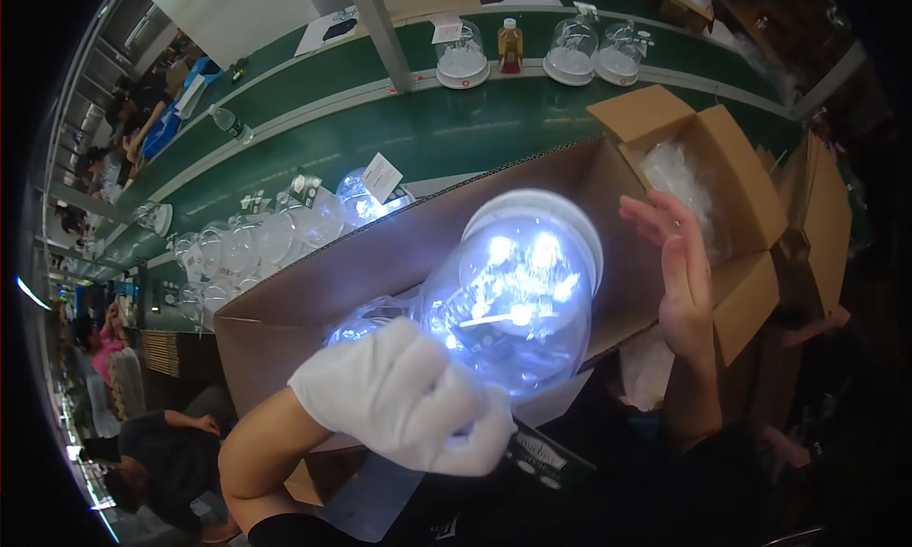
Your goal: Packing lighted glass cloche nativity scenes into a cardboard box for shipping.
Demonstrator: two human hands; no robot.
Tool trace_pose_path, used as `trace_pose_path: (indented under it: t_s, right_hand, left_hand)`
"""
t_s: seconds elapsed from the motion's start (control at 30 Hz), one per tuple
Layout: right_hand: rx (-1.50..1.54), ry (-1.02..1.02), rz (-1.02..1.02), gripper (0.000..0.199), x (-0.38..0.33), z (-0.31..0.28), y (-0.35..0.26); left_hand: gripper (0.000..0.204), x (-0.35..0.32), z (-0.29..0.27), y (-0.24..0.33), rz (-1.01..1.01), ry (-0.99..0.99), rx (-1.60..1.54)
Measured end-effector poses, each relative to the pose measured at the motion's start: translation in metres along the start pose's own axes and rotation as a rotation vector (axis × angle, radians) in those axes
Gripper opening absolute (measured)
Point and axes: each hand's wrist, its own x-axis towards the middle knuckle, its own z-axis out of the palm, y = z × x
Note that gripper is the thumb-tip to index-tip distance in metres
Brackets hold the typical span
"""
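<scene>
centre of frame: clear domed plastic lamp with white base and lit blue-white leds [518, 295], held over an open brown cardboard box [380, 262]. white-gloved left hand [408, 400] has its fingers closed on the dome's lower end; bare right hand [679, 271] is open beside it. likely light, smooth, crack-prone; best gripped at the base.

lit clear dome lamp [518, 295], tilted, held up

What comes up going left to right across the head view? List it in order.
Row of clear domes on the green bench → left hand in a white glove → lit glass dome that it holds → bare right hand, open → small open carton with clear plastic inside.
</scene>
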Motion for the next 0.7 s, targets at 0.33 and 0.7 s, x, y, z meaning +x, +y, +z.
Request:
trace_pose_path:
  t_s: [0.33, 0.7]
  right_hand:
    - [-0.041, -0.148, 0.076, 0.033, -0.015, -0.002, -0.001]
    - [-0.089, -0.174, 0.042, 0.030, -0.024, -0.004, -0.001]
  left_hand:
    - [0.045, 0.008, 0.020, -0.001, 0.137, -0.094, -0.086]
    - [0.031, 0.021, 0.046, -0.020, -0.097, -0.186, -0.239]
